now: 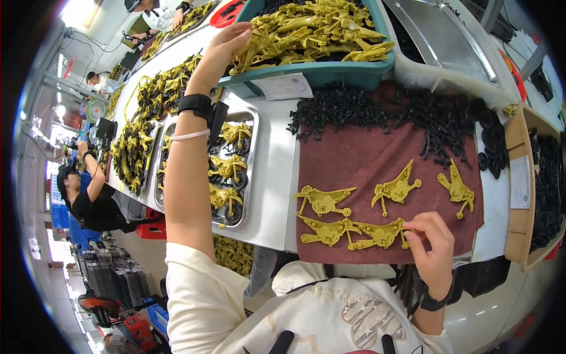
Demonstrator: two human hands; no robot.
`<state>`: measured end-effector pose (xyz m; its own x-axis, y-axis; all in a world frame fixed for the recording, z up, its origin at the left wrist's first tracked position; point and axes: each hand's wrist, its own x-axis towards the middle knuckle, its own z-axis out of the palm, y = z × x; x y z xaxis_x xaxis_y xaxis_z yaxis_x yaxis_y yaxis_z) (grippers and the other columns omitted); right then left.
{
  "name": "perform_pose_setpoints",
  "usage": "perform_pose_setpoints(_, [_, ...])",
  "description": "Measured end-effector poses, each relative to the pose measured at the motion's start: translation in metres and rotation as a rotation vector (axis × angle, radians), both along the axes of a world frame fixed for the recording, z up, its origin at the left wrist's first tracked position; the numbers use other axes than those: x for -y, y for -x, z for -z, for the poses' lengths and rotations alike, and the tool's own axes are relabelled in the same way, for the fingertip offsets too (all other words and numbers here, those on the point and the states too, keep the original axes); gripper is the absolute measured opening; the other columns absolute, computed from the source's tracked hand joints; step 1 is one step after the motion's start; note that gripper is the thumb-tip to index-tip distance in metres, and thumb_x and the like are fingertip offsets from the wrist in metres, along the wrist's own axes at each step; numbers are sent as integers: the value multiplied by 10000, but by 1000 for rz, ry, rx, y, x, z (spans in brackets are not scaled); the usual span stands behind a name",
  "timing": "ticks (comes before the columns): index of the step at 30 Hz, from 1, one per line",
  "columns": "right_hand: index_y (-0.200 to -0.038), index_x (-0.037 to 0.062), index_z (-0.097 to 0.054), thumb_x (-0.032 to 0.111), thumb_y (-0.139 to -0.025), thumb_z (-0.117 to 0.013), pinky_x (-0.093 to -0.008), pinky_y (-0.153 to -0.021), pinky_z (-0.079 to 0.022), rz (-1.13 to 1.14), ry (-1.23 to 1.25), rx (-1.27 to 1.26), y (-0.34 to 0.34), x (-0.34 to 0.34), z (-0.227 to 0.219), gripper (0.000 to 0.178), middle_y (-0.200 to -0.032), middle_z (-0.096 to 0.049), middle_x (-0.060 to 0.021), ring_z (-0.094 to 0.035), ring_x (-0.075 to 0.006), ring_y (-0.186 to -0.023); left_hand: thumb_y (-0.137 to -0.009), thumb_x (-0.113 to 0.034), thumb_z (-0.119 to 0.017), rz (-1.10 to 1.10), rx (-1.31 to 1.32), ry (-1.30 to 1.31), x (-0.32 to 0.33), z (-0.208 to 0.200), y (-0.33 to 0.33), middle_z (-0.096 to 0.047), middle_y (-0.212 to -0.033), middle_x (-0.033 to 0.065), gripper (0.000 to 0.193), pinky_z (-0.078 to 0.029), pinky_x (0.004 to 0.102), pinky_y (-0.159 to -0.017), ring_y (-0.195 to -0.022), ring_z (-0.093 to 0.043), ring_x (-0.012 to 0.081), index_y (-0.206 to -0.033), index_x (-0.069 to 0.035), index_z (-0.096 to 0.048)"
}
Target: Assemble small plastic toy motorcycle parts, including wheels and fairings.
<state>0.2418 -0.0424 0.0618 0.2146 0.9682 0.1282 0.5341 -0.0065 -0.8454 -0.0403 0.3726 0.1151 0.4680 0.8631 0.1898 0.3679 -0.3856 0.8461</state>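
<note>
My left hand [227,46] reaches to the left end of a teal bin [348,74] heaped with yellow plastic toy motorcycle bodies [306,32]. Its fingers are stretched out at the edge of the pile, the tips partly hidden. With thumb and forefinger, my right hand [432,248] pinches the right end of a yellow motorcycle body [379,234] on a maroon cloth [348,156]. Left of it, nearly touching, lies another body [326,231]. Above these two, a row holds three more bodies: one at left [326,200], one in the middle [396,190], one at right [457,190].
Small black parts [354,112] cover the cloth's far edge, with black wheels [492,138] beside them. A tan box [516,242] of black wheels stands at right. Metal trays [250,177] of yellow motorcycles lie under my left arm. Another person [88,197] is at far left.
</note>
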Motion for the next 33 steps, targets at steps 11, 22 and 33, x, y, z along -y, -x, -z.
perform_pose_setpoints(11, [-879, 0, -641, -39, -758, -663, -314, -601, -480, -5, -19, 20, -6, 2, 1, 129, -841, -615, -108, -612, -236, -689, -915, -232, -625, -85, -649, -231, 1, -10, 0, -652, -1168, 141, 381, -448, 339, -959, -1085, -602, 234, -1249, -54, -589])
perform_pose_setpoints(22, [-857, -4, -642, -21, -758, -670, -340, -631, -480, 5, -16, 10, -7, 6, 1, 105, -799, -628, -121, -612, -270, -701, -819, -191, -670, -215, -590, -533, -17, 3, 18, -659, -1064, 142, 388, -499, 420, -839, -994, -624, 342, -1197, -158, -590])
perform_pose_setpoints(33, [-855, 12, -633, -8, -770, -668, -359, -659, -473, -51, -87, 53, -7, 6, 4, 94, -798, -625, -100, -605, -287, -720, -792, -64, -683, -72, -878, -837, -17, 18, 7, -541, -1274, 116, 496, -462, 450, -967, -1159, -513, 365, -1245, -233, -571])
